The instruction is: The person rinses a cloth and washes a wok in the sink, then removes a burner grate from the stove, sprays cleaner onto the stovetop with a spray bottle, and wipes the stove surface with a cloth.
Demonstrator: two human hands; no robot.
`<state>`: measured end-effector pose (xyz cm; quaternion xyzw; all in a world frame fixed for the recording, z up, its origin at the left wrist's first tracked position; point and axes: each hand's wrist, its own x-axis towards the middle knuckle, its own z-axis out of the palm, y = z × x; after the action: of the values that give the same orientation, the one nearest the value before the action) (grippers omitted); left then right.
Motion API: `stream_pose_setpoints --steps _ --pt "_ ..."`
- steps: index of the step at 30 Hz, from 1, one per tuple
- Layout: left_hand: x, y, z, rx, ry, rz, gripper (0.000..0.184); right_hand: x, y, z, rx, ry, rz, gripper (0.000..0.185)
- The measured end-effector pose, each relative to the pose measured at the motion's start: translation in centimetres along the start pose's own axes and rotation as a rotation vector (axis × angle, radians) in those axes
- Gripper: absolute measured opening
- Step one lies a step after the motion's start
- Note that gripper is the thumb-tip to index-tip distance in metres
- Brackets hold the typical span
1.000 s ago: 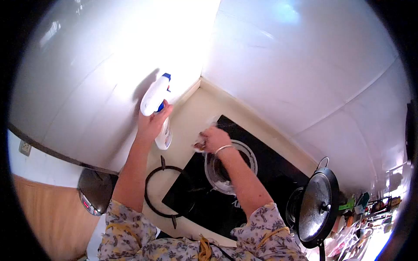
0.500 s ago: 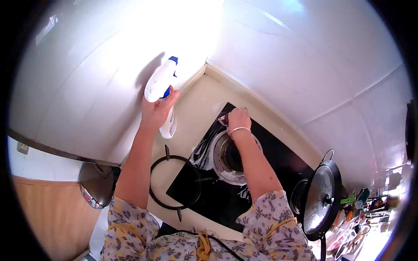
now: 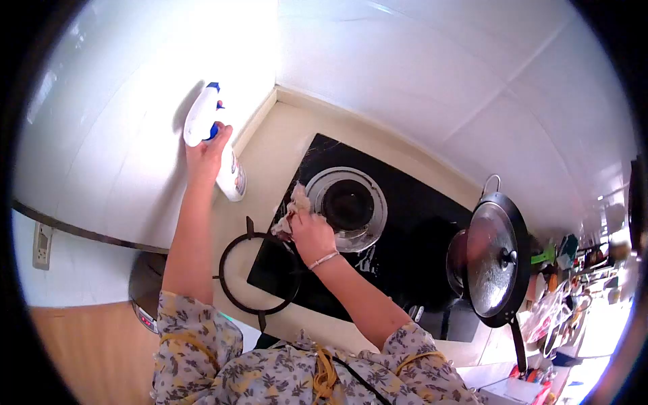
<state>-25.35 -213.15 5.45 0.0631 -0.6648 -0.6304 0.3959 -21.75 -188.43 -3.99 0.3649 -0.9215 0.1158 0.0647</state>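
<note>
My left hand [image 3: 205, 156] is wrapped round the neck of a white spray bottle [image 3: 231, 177] with a blue nozzle, held upright near the left wall. A crumpled, pale cloth [image 3: 295, 202] is in my right hand [image 3: 312, 236], pressed on the left edge of the black glass cooktop [image 3: 398, 202]. Beside that hand lies the round metal burner ring [image 3: 378, 209]. A black pot support ring [image 3: 225, 283] rests partly on the counter and partly on the cooktop, just below my right hand.
A lidded black wok [image 3: 496, 260] sits over the right burner, its handle toward me. Wall panels meet at the back corner. A dark appliance [image 3: 145, 283] and a wall outlet [image 3: 42, 246] are at the left. Utensils and bags [image 3: 547, 314] crowd the far right.
My right hand has moved with the cloth from the cooktop's back corner down along its left edge. White smears left of the burner have mostly gone. The bottle remains in my left hand.
</note>
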Motion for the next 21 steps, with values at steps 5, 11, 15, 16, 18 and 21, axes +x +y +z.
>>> stream_pose_setpoints --steps 5,11,15,16,18,21 --pt "0.1 -0.5 -0.4 -0.024 -0.013 -0.031 0.046 -4.7 3.2 -2.2 0.144 0.037 0.015 0.020" --pt "0.1 -0.3 -0.7 0.112 0.044 -0.177 0.046 -10.6 11.1 -4.7 0.109 0.027 0.039 0.017" --pt "0.0 0.1 0.0 0.052 -0.015 0.042 0.046 -10.7 16.9 -5.9 -0.020 0.084 0.240 0.018" --pt "-0.2 0.3 -0.1 0.099 -0.008 0.011 0.045 -10.6 16.5 -5.8 -0.024 0.081 0.248 0.018" --pt "0.1 -1.5 -1.1 0.129 0.016 -0.095 0.041 -9.1 14.7 -4.9 0.035 0.075 0.400 0.022" --pt "-0.2 -0.2 -0.6 0.142 0.048 -0.140 0.041 -9.9 9.0 -5.0 -0.128 -0.078 0.087 0.026"
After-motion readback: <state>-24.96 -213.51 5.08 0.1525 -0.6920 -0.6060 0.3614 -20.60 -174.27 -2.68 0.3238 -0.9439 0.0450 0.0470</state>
